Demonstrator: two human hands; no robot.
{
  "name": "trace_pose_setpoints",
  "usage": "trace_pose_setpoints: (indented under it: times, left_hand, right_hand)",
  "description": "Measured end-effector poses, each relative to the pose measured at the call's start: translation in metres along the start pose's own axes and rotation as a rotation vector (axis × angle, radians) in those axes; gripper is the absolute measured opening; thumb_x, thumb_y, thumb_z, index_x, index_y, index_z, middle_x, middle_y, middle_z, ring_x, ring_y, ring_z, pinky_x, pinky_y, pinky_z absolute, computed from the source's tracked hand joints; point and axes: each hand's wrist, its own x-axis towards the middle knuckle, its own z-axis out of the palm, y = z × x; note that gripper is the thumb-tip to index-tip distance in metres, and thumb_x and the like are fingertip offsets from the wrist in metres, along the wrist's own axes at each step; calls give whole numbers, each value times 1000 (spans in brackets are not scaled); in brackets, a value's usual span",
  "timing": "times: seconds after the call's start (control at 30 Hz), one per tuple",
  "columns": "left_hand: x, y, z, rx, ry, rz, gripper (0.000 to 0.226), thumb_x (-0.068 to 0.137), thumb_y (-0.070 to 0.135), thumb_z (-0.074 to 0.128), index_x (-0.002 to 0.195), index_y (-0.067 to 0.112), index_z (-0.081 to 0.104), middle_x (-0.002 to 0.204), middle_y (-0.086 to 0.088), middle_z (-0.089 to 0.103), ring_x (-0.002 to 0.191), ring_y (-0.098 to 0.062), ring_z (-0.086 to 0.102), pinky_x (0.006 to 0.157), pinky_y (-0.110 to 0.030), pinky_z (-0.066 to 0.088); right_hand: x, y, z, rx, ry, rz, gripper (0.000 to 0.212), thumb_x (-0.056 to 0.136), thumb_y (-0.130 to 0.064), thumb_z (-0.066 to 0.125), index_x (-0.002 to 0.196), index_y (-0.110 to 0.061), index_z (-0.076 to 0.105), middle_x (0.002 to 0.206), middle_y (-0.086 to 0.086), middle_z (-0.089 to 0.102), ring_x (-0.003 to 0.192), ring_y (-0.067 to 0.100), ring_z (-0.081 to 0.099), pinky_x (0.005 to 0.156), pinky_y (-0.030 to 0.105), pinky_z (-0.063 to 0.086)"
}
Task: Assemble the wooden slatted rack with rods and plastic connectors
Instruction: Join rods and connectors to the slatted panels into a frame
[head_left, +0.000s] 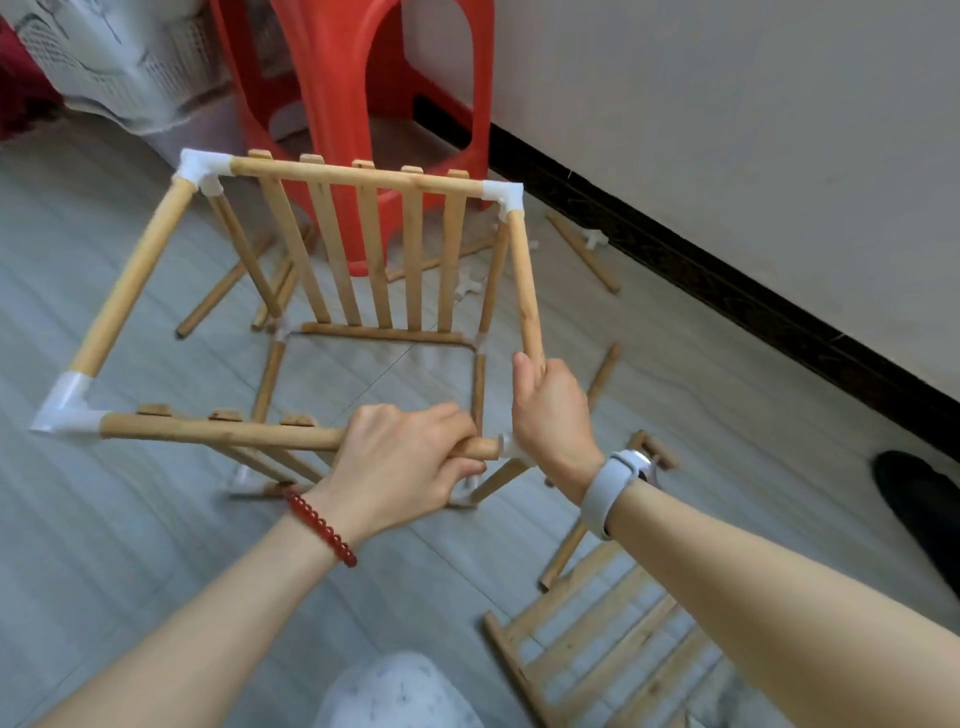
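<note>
The rack frame (322, 291) stands on the floor (130, 545) directly in front of the person, with a slatted panel (363, 244) at its far side and white plastic connectors (202, 169) at the joined upper corners. The near right corner is not yet closed. The left hand (400, 462) wraps its fingers around the free end of the near top rod (218, 434), apparently steadying it. The right hand (553, 410) grips the lower end of the right side rod (524, 280), apparently steering it toward the corner connector (511, 446) between the two hands. Loose rods (584, 252) and spare connectors lie on the floor beyond the frame. A second slatted panel (608, 639) lies at the near right. A red plastic stool (363, 104) stands behind.
</note>
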Motion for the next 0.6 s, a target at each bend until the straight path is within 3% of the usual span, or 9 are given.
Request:
trace_pose_setpoints:
  times: [0.07, 0.13, 0.2, 0.27, 0.3, 0.4, 0.6]
  left_hand:
    - [-1, -2, -3, 35, 49, -18, 31, 76, 52, 41, 66, 26, 57, 63, 10, 56, 37, -20, 49, 44, -18, 12]
    - [-5, 7, -3, 19, 6, -37, 32, 75, 51, 41, 66, 26, 58, 64, 10, 57, 37, -22, 49, 44, -21, 18]
    - [-13, 13, -2, 50, 125, -22, 32, 74, 50, 41, 66, 25, 58, 64, 11, 58, 37, -22, 50, 43, -23, 22]
    - [3, -9, 0, -144, -65, 58, 32, 75, 50, 40, 66, 25, 59, 65, 11, 59, 37, -21, 51, 42, -24, 24]
    - [-3, -5, -2, -115, -15, 70, 33, 75, 50, 40, 67, 26, 60, 65, 11, 59, 38, -21, 51, 42, -24, 26]
    - [-4, -1, -2, -111, -69, 56, 31, 76, 51, 42, 67, 27, 60, 65, 12, 59, 38, -19, 52, 42, -24, 28]
    - [4, -6, 1, -93, -33, 43, 21, 66, 45, 67, 66, 26, 58, 63, 11, 59, 40, -22, 53, 45, -25, 29]
  right_hand:
    - [4, 1, 7, -13, 23, -14, 37, 100, -42, 30, 89, -10, 45, 74, 0, 48, 66, 21, 45, 56, 33, 30]
    - [-4, 2, 2, -66, 41, -32, 36, 100, -42, 29, 90, -11, 44, 79, 4, 50, 72, 24, 44, 63, 33, 31]
    - [-14, 3, 3, -58, 11, -38, 37, 100, -44, 28, 90, -11, 44, 81, 6, 53, 73, 26, 47, 64, 35, 35]
    - [-16, -12, -1, -181, 114, 199, 40, 99, -45, 27, 92, -10, 46, 84, 10, 57, 76, 30, 53, 65, 38, 41]
    - [-21, -10, 0, -153, 118, 205, 42, 99, -45, 27, 94, -9, 47, 87, 12, 60, 78, 31, 55, 66, 39, 42]
    - [-23, -5, 2, -186, 93, 195, 46, 99, -47, 25, 101, -7, 50, 93, 14, 62, 84, 34, 58, 71, 42, 45]
    - [-11, -12, 3, -152, 89, 176, 47, 99, -47, 24, 100, -7, 49, 89, 12, 60, 81, 33, 57, 68, 41, 45]
